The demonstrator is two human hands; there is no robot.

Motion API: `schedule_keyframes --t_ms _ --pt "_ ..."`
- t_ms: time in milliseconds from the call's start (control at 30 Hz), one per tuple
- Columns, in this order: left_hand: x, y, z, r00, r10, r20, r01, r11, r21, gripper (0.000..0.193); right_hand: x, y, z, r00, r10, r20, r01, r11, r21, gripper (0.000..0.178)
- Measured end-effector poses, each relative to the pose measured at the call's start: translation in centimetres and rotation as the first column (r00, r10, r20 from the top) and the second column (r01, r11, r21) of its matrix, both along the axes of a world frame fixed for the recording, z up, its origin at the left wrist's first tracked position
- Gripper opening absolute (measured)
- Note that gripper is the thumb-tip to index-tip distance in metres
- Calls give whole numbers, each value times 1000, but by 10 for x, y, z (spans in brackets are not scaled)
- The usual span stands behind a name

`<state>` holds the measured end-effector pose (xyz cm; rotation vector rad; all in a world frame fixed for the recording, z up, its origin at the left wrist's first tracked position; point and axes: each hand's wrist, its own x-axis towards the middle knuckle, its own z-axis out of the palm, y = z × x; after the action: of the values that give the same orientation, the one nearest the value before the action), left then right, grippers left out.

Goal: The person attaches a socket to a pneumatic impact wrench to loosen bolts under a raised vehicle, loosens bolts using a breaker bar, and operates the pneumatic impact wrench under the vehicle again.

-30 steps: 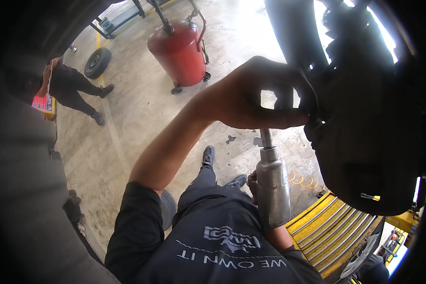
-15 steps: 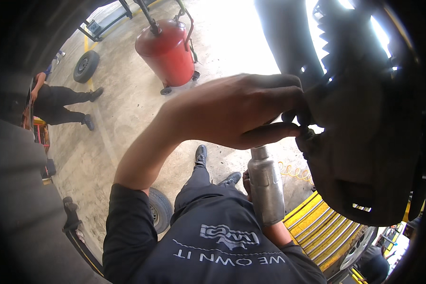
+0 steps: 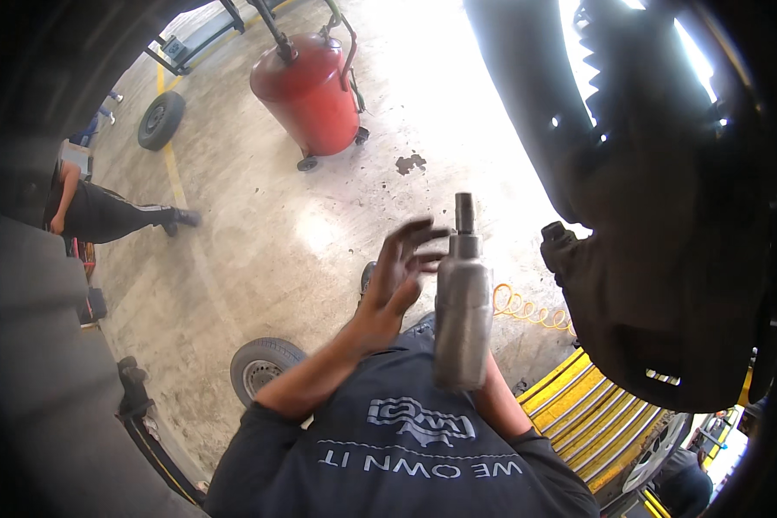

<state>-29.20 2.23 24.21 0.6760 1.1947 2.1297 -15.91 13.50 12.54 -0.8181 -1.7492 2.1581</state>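
- Tool (image 3: 463,324), silver, socket (image 3: 464,207) uppermost, upright in front of the dark shirt (image 3: 388,488); we guess that pose keeps the socket handy.
- Left hand (image 3: 397,281): fingers loosely spread just beside the socket, gripping nothing we can see; blur hides any contact.
- Right hand: hidden behind the tool, so we can't tell its grip; forearm (image 3: 502,401) leads there, probably bearing its weight.
- Orange coiled hose (image 3: 531,309) behind.

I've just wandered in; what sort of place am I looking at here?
Most likely a vehicle repair garage. A loose wheel with its tyre and a red wheeled drum are on the floor, and a silver tool is in front of the person.
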Motion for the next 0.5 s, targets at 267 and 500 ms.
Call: schedule_keyframes --t_ms 267,500 --pt "71 -57 -28 781 443 -440 -572 791 -216 90 -58 -21 59 978 -22 -209 184 572 800 40" --pt "52 -51 -43 674 726 -141 -735 678 -19 77 -60 -46 77 970 147 -192 45 668 742 44"
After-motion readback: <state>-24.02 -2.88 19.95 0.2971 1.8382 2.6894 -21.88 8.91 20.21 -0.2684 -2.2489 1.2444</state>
